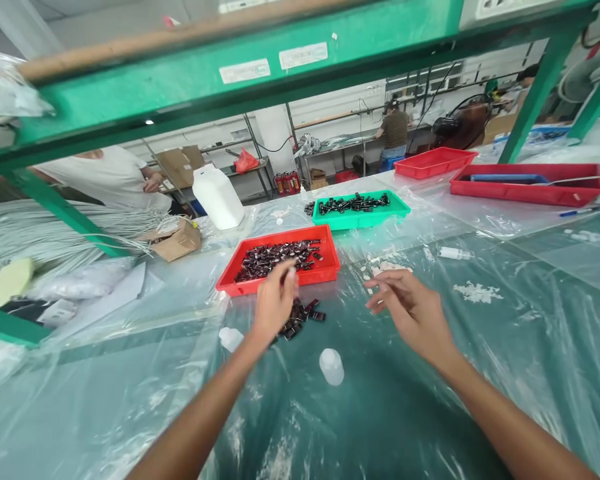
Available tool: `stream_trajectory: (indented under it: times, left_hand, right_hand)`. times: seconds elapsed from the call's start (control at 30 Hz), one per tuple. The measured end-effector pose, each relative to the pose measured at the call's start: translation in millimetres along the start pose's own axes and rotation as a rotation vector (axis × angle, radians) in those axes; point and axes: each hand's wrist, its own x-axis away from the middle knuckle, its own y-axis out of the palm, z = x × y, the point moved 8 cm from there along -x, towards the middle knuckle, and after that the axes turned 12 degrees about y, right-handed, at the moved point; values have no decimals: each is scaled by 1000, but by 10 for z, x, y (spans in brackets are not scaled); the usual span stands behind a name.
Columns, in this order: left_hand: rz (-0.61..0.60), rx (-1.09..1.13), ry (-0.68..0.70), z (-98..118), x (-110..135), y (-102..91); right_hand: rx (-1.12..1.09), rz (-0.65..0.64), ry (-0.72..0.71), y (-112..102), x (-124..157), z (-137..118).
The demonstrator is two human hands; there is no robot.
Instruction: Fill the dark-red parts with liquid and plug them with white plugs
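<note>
My left hand (275, 300) is over the near edge of the red tray (333, 273), its fingers curled together; what they hold, if anything, is hidden. Small dark, glossy parts (275, 257) fill much of that tray. More loose dark parts (300, 319) lie on the sheet just below this hand. My right hand (415, 310) hovers to the right, fingers bent and somewhat apart, with nothing visible between them. Behind its fingertips lie small white pieces (387, 263). A small translucent white bottle (331, 367) stands between my forearms, and another (231, 339) is beside my left wrist.
A green tray (360, 217) of dark parts stands behind. Red trays (530, 193) are at the back right, one with a blue-handled tool. A white jug (217, 197) and cardboard box (177, 240) stand back left. A green shelf beam (180, 87) crosses above. Other people are beyond.
</note>
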Motion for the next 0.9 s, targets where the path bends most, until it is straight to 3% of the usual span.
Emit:
stream_trajectory:
  times: [0.1,0.17,0.23,0.37,0.47,0.63,0.77,0.9]
  left_hand:
    - [-47,-162,71,-69,-586,7]
    - [-95,-236,113,-69,-640,66]
    - [-177,-273,160,-40,-421,189]
    - [-379,-270,259,78,317,469]
    - [-397,-278,280,236,610,495]
    - [-297,-254,205,482,716,296]
    - [-202,-94,93,465,970,124]
    - [-124,107,13,344,1216,10]
  right_hand:
    - [35,-22,11,11,-27,42]
    - [79,-44,24,2,-64,42]
    - [149,-138,40,45,-79,23]
    - [307,-497,68,368,119,23]
    - [351,-646,75,653,367,68]
    - [314,-661,80,873,515,76]
    - [229,-683,73,785,436,-29]
    - [288,-583,113,635,352,11]
